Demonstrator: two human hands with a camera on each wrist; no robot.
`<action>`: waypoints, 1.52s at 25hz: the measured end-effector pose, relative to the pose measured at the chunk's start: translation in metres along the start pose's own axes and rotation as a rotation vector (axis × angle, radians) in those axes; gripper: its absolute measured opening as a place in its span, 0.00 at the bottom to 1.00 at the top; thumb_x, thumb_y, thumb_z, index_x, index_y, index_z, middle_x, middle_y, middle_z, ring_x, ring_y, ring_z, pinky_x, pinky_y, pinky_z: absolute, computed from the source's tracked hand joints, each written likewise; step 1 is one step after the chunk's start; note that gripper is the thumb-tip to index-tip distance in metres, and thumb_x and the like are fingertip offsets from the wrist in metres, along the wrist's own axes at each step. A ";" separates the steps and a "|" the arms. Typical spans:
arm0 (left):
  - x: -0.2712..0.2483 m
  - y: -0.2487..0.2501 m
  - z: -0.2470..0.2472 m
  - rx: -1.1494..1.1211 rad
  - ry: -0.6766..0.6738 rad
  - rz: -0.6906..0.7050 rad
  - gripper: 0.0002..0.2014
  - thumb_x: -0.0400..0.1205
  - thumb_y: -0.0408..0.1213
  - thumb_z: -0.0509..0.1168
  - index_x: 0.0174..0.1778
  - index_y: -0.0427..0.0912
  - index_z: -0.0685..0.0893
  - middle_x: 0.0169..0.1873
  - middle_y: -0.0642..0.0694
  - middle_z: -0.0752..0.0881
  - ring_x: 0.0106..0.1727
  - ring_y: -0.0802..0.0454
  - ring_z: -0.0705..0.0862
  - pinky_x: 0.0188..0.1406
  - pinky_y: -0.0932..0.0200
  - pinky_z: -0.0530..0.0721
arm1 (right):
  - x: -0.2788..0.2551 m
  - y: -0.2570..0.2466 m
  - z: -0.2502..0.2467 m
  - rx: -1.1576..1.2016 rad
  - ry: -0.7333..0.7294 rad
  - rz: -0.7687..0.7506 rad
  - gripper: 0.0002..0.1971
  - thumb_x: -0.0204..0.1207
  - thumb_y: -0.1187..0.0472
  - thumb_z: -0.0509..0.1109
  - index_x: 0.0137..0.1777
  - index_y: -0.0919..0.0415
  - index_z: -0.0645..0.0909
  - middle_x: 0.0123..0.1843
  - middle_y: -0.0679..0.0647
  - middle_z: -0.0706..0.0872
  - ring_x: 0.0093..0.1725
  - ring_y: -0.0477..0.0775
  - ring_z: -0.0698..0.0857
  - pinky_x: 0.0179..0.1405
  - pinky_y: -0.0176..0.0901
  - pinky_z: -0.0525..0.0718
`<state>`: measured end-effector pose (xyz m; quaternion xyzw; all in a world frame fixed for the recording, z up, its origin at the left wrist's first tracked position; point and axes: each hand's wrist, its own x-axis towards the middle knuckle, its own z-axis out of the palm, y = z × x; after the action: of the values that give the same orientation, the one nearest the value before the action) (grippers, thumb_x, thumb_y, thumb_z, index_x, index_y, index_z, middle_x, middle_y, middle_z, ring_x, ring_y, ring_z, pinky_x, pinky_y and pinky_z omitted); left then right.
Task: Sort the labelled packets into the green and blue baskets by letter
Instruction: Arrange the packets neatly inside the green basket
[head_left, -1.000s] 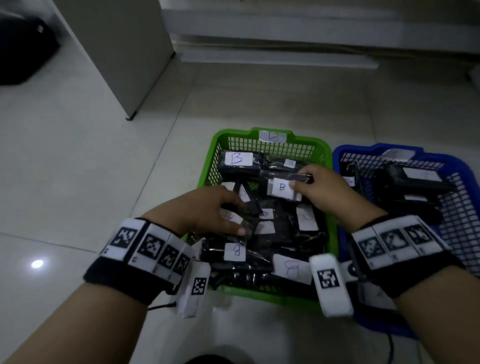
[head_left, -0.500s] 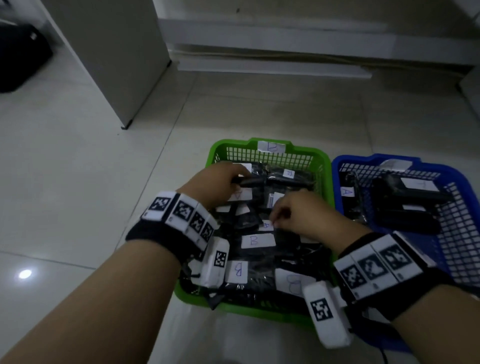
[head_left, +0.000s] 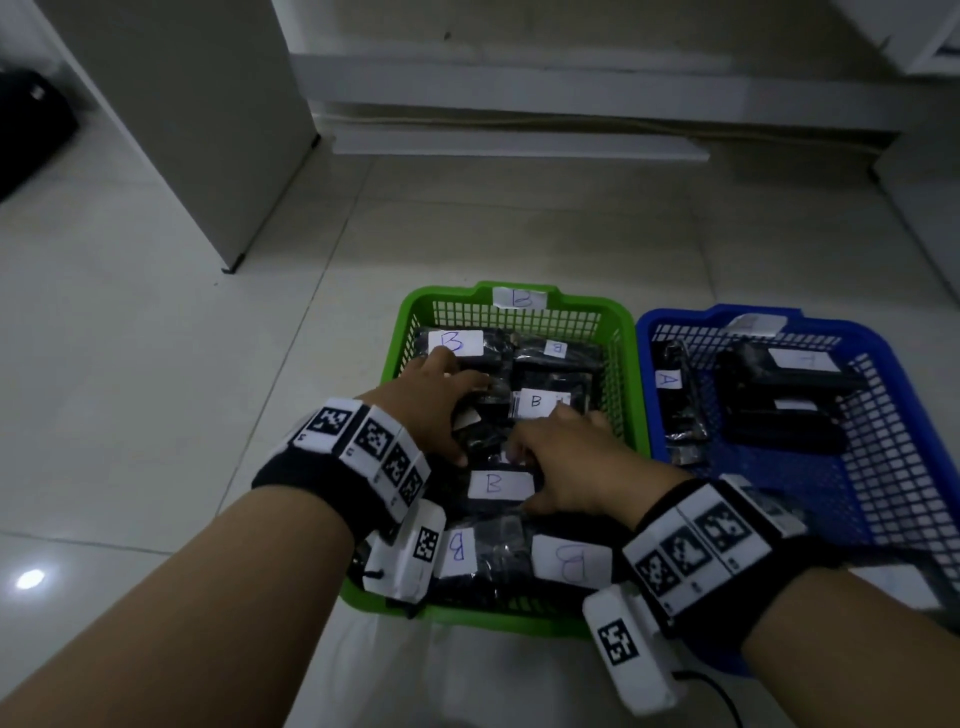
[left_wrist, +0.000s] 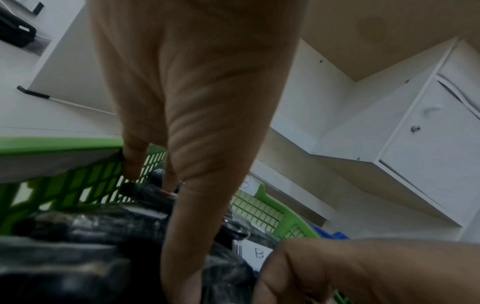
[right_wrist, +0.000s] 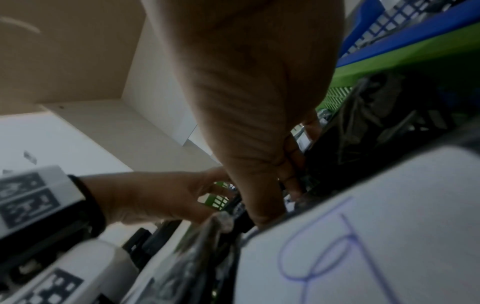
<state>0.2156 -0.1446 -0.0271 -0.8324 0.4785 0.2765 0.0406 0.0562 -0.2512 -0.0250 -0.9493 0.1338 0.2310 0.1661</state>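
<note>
The green basket (head_left: 592, 304), tagged B, holds several black packets with white B labels (head_left: 498, 484). Beside it on the right, the blue basket (head_left: 883, 343) holds black packets, one labelled A (head_left: 667, 379). My left hand (head_left: 441, 405) lies in the left half of the green basket, its fingers straight and pressing down on the packets (left_wrist: 145, 197). My right hand (head_left: 566, 457) is in the middle of the pile. Its fingers are curled and, with the thumb (right_wrist: 259, 216), pinch a black packet (right_wrist: 319, 170). Which label that packet bears is hidden.
Both baskets stand on a pale tiled floor (head_left: 156, 415). A white cabinet (head_left: 208, 130) stands at the back left and a low white ledge (head_left: 519, 145) runs behind the baskets. A dark object (head_left: 26, 130) lies at the far left. A large B label (right_wrist: 363, 246) lies right under my right wrist.
My right hand has left the B packet further back and drawn in to the middle of the pile. My left hand reached deeper into the basket's left side.
</note>
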 end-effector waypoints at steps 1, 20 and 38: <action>-0.001 0.001 0.000 0.022 0.051 -0.001 0.49 0.62 0.50 0.81 0.78 0.61 0.61 0.72 0.47 0.61 0.76 0.43 0.60 0.70 0.39 0.75 | 0.001 -0.001 0.001 -0.019 -0.005 0.009 0.28 0.66 0.41 0.75 0.64 0.47 0.72 0.59 0.48 0.78 0.67 0.55 0.67 0.64 0.53 0.63; -0.018 -0.025 0.004 0.112 0.134 -0.050 0.16 0.71 0.41 0.71 0.54 0.54 0.77 0.57 0.52 0.78 0.59 0.49 0.80 0.52 0.52 0.76 | 0.026 0.031 -0.040 0.581 0.519 0.291 0.04 0.80 0.60 0.66 0.53 0.52 0.76 0.48 0.50 0.82 0.40 0.50 0.80 0.30 0.36 0.73; -0.012 -0.010 0.005 0.047 -0.029 0.188 0.23 0.79 0.47 0.68 0.71 0.56 0.76 0.63 0.48 0.72 0.65 0.48 0.75 0.67 0.52 0.76 | 0.029 0.034 -0.012 0.233 0.381 0.215 0.11 0.79 0.57 0.67 0.58 0.50 0.84 0.57 0.56 0.74 0.65 0.61 0.74 0.62 0.49 0.78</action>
<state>0.2171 -0.1282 -0.0276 -0.7788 0.5600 0.2797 0.0407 0.0742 -0.2917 -0.0375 -0.9304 0.2889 0.0472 0.2207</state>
